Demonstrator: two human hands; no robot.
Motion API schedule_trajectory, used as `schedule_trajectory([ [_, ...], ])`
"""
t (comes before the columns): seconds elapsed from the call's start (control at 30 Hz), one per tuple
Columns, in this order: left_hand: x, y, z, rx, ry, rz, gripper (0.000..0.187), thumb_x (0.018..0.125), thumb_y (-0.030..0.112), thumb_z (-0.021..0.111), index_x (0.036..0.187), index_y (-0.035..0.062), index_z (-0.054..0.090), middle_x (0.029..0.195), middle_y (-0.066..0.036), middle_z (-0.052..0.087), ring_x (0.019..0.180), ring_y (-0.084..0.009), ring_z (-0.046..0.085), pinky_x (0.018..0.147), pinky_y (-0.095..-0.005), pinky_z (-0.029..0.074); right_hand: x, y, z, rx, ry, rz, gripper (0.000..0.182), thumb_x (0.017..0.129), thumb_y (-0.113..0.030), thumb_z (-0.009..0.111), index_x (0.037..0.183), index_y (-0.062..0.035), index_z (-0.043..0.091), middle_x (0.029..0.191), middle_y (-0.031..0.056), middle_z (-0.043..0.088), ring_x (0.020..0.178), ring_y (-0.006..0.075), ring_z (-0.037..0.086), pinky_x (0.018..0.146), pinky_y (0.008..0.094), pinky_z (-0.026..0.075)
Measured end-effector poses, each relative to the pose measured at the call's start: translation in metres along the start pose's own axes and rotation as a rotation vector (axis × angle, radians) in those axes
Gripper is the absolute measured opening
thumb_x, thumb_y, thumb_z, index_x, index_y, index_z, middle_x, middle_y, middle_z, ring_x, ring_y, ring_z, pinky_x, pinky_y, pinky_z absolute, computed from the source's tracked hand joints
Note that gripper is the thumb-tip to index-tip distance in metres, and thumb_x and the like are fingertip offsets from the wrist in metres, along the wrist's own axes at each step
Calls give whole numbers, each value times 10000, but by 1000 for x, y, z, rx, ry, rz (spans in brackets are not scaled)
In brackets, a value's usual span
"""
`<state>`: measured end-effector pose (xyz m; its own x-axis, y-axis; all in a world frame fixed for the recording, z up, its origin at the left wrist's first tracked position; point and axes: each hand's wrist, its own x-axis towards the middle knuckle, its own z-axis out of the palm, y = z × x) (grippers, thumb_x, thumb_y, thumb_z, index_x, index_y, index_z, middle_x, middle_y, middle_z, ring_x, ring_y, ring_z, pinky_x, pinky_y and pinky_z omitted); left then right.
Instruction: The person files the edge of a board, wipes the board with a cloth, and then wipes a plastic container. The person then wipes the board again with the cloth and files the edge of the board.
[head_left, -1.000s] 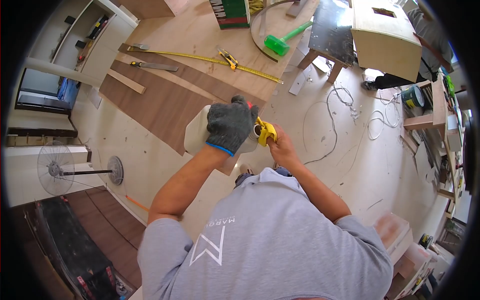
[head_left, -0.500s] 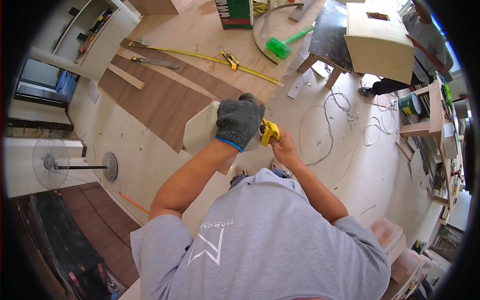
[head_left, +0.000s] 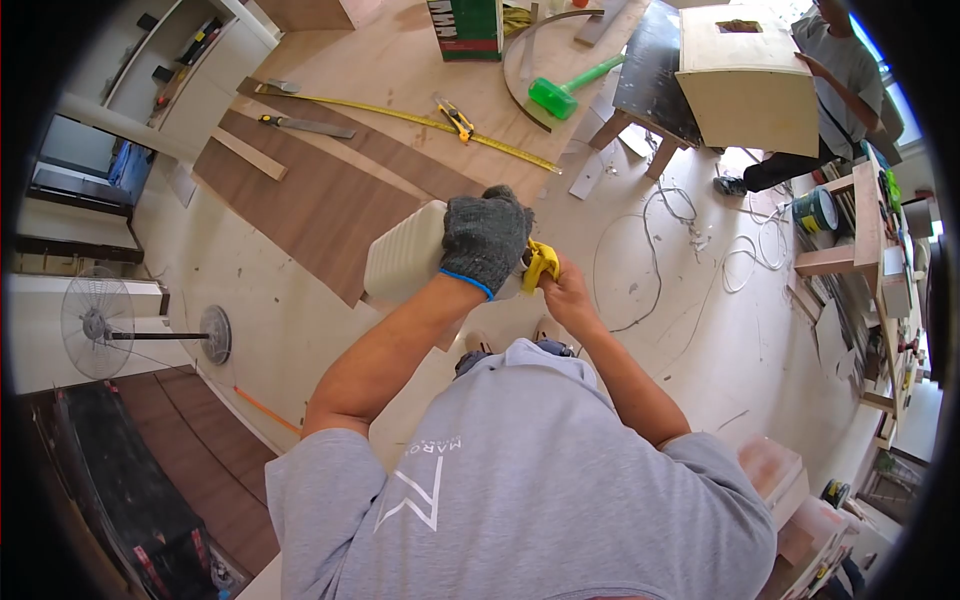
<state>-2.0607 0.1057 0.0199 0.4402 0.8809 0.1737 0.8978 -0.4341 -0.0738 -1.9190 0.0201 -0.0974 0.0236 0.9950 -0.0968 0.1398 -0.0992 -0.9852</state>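
Observation:
A dark grey glove with a blue cuff covers my left hand [head_left: 485, 240], which is wrapped round the upper part of a whitish ribbed plastic container [head_left: 405, 255]. The container is tilted, its body to the left and its mouth end to the right. My right hand [head_left: 566, 292] is bare, and its fingers are closed on a yellow item [head_left: 541, 264] at the mouth end, just beside the glove. The glove hides part of the container, and the exact shape of the yellow item is unclear.
Ahead, a wooden worktable [head_left: 380, 60] bears brown boards, a tape measure [head_left: 400, 117], a yellow cutter [head_left: 456, 118] and a green mallet [head_left: 553, 97]. A person [head_left: 845, 75] touches a wooden box [head_left: 750, 100] at right. Cables [head_left: 655, 260] lie on the floor; a fan [head_left: 95, 322] stands left.
My gloved left hand has shifted slightly right. The wooden box and the other person appear slightly further left. Both hands keep their hold.

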Motion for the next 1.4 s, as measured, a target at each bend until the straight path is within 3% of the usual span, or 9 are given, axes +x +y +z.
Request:
schedule_trajectory([
  [0.3,3,3,15,-60,10,-75,453,921,492,621,821,51,621,610,-156,673,608,-347,693,605,-493,522,1,11,0,4,13,19,259,938,45,552,1168,-38,636,1006,87,672,937,201,614,866,351,494],
  [0.4,1,3,16,-23,105,42,437,920,475,623,813,52,623,607,-149,674,605,-344,693,611,-495,508,4,13,0,74,-18,26,371,952,109,485,1278,-18,608,1091,36,668,1006,142,625,918,306,517],
  [0.6,7,14,23,11,35,-63,409,918,449,620,806,56,632,617,-131,682,596,-342,686,609,-487,496,5,12,-7,88,-62,37,403,944,123,465,1289,-27,612,1093,27,664,1006,141,627,920,303,516],
  [0.8,1,6,15,-49,81,27,440,919,473,617,815,46,636,596,-138,664,592,-362,678,614,-495,504,4,14,-4,12,-30,43,378,938,105,480,1263,-24,625,1054,18,671,964,133,614,876,282,500],
  [0.9,-6,-2,-5,-42,109,24,448,913,494,622,815,57,633,595,-137,663,589,-359,676,598,-501,511,-1,-4,-1,-19,-12,45,293,924,33,551,1193,-46,636,984,112,675,922,225,624,856,348,491],
  [1.0,-9,-16,-4,-150,76,-130,446,913,504,623,829,66,633,602,-158,663,608,-353,689,580,-505,519,-2,-20,4,-116,-41,-38,323,941,29,536,1243,-36,628,1035,77,664,962,186,623,873,319,496],
  [1.1,-16,-39,-14,-130,-37,-154,449,921,499,621,850,57,630,616,-183,662,626,-354,697,561,-501,523,-2,-43,13,-134,-73,-92,347,907,2,557,1242,-51,630,1135,177,621,1057,366,600,915,405,479],
  [1.2,-23,-67,-26,-189,-38,-170,462,935,521,607,892,61,632,659,-197,674,634,-374,692,579,-509,532,0,-59,22,-163,-125,-140,353,921,14,556,1262,-44,625,1159,136,610,1061,298,605,930,359,480],
  [1.4,-38,-109,-11,-270,5,-114,432,951,523,611,1012,98,661,727,-187,695,679,-402,689,636,-529,542,-5,-78,37,-227,-124,-305,360,898,31,576,1249,-23,631,1174,155,611,1070,338,605,946,376,480],
])
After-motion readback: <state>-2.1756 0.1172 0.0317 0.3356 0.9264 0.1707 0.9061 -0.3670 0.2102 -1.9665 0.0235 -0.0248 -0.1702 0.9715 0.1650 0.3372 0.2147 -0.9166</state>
